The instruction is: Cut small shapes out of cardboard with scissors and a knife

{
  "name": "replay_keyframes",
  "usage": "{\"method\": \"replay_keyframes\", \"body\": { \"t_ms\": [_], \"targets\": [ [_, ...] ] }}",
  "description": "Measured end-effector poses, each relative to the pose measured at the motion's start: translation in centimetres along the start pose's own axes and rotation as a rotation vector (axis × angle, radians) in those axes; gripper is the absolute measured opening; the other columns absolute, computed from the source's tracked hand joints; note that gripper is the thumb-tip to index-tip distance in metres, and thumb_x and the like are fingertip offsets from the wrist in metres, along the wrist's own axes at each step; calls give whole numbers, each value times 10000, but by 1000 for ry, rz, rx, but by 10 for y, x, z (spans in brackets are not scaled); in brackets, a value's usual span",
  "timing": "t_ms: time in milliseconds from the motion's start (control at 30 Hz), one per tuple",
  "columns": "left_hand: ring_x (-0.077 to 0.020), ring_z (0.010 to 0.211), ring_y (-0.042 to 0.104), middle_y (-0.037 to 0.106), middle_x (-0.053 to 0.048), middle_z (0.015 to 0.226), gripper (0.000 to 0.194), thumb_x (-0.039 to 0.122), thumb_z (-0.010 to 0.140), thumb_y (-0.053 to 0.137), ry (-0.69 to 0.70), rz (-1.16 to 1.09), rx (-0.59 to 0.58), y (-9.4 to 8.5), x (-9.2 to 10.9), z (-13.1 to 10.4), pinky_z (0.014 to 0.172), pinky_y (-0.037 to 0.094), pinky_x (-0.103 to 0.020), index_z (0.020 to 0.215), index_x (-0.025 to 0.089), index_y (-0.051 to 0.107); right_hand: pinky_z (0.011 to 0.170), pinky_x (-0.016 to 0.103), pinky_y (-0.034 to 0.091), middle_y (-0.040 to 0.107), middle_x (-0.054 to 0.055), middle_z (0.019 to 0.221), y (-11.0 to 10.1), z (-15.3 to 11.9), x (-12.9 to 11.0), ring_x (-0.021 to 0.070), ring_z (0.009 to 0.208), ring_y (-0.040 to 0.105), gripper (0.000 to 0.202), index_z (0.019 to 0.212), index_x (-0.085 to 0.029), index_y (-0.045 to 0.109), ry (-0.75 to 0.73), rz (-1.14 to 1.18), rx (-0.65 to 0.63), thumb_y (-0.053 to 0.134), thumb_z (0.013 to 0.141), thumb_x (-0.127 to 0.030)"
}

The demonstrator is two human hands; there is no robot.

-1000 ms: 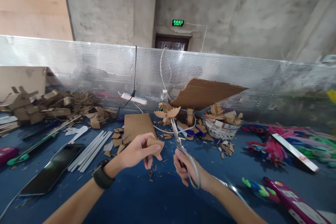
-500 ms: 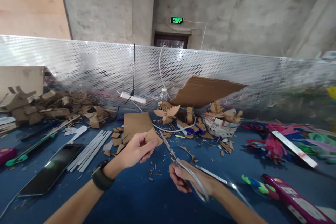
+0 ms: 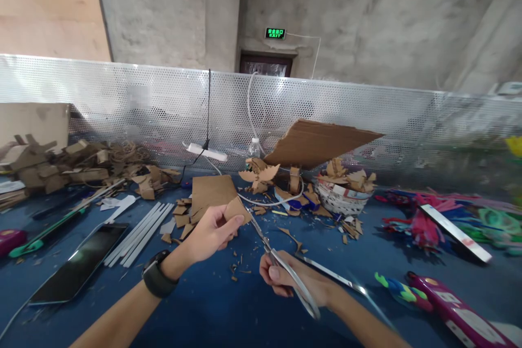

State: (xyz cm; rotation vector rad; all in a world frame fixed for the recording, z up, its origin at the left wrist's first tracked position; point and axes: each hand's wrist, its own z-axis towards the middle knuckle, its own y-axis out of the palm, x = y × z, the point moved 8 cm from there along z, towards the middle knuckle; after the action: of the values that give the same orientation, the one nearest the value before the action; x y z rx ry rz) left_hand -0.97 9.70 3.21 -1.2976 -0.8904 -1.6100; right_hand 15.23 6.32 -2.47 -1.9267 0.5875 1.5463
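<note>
Left hand (image 3: 212, 234): thumb and fingers pinched together on a small cardboard piece (image 3: 234, 209).
Right hand (image 3: 305, 269): closed around the handles of the scissors (image 3: 267, 245).
Cardboard piece: held above the table (image 3: 244, 321), near a flat cardboard sheet (image 3: 212, 189).
Scissors: tips at the piece's right edge; I cannot tell whether they touch it.
White sticks (image 3: 141, 234): side by side, left of the left hand.
Basket (image 3: 341, 200): beyond the right hand, full of cardboard scraps (image 3: 354, 180).

In soft light, glare whitens the perforated silver metal screen (image 3: 293, 103) at left, and outer edges look stretched.
</note>
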Motion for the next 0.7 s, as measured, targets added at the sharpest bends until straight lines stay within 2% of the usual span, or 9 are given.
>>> {"method": "replay_keyframes", "body": {
  "t_ms": [200, 533, 700],
  "targets": [
    [-45, 405, 339, 435, 101, 549, 519, 683, 870, 690, 9, 71, -24, 3, 0, -1, 374, 263, -179, 825, 196, 514, 484, 222, 248, 458, -49, 669, 0, 0, 1, 81, 543, 389, 726, 806, -176, 545, -26, -19, 6, 698, 721, -881],
    [-56, 408, 337, 396, 103, 517, 535, 708, 872, 661, 4, 117, -69, 6, 4, -2, 386, 252, -198, 780, 216, 473, 466, 224, 135, 362, -101, 629, 5, 4, 10, 53, 516, 226, 708, 786, -197, 487, 5, 140, -12, 761, 694, -844],
    [-55, 426, 323, 390, 99, 531, 522, 691, 897, 647, 26, 131, -59, 6, 5, -2, 400, 230, -201, 785, 213, 471, 451, 228, 132, 325, -115, 591, 6, 7, 15, 52, 502, 211, 713, 760, -218, 427, -37, 162, -15, 742, 713, -856]
  ]
}}
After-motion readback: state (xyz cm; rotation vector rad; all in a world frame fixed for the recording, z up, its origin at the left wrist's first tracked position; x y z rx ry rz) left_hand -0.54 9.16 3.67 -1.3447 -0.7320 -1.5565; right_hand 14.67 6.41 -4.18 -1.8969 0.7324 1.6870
